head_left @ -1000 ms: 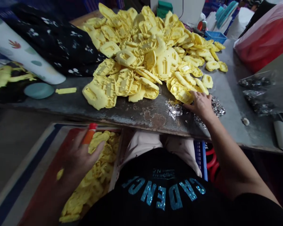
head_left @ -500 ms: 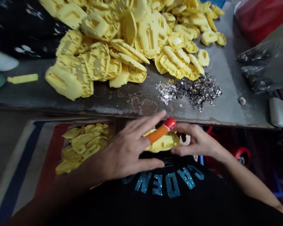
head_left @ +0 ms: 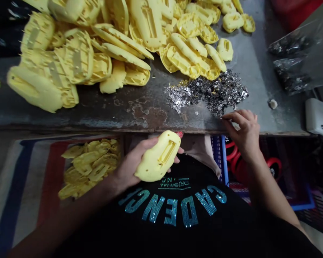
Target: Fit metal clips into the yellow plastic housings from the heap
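Left hand (head_left: 133,166) curled under yellow molded plastic shell (head_left: 157,157), holding it over black sequinned shirt (head_left: 172,211), off bench. Right hand (head_left: 243,134) narrow, fingertips (head_left: 226,116) pinched together at edge of silver metal bits (head_left: 204,94) on rust-stained steel bench (head_left: 150,118). Heap of yellow shells (head_left: 118,43) on bench; more in striped bin (head_left: 43,200) left of lap.
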`<state>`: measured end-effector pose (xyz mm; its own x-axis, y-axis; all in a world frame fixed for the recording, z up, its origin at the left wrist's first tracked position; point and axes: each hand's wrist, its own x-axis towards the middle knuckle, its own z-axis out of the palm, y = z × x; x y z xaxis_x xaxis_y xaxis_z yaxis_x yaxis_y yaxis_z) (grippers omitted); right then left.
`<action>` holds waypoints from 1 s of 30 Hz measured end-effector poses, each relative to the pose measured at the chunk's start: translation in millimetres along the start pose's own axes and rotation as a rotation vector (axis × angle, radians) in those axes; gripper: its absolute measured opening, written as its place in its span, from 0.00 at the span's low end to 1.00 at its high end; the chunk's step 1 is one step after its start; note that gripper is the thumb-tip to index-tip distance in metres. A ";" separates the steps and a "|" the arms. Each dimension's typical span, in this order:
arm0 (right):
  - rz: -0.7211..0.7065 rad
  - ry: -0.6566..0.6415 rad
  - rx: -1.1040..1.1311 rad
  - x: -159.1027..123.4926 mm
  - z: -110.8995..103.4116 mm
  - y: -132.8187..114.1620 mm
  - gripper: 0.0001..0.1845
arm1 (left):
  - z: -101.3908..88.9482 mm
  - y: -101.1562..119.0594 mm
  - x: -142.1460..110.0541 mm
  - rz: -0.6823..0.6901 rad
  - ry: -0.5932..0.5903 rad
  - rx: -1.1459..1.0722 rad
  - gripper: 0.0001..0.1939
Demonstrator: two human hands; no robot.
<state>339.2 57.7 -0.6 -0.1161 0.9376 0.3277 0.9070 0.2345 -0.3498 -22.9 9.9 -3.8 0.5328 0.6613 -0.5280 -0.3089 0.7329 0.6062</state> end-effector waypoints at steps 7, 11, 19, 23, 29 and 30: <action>-0.088 -0.124 -0.156 31.2 21.6 -2.8 0.15 | 7.5 1.9 6.7 -0.064 -0.050 -0.182 0.32; -0.084 -0.177 -0.159 35.4 24.5 -9.1 0.13 | 2.0 1.4 9.3 -0.075 -0.070 -0.194 0.32; 0.065 -0.004 -0.007 25.8 10.2 12.7 0.15 | -10.4 3.2 13.6 -0.093 -0.078 -0.198 0.31; 0.213 0.084 -0.009 22.5 -12.0 60.6 0.12 | -6.3 5.2 14.4 -0.076 -0.080 -0.213 0.30; 0.193 -0.030 -0.035 23.9 -2.4 74.7 0.14 | 6.3 7.1 18.8 -0.083 -0.071 -0.236 0.30; 0.194 -0.027 -0.040 24.9 0.4 72.1 0.13 | 7.4 7.2 19.2 -0.087 -0.068 -0.231 0.29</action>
<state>401.5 98.1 -18.1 0.0519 0.9708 0.2342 0.9289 0.0392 -0.3683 -9.0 26.6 -5.2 0.6147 0.5874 -0.5264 -0.4268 0.8089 0.4043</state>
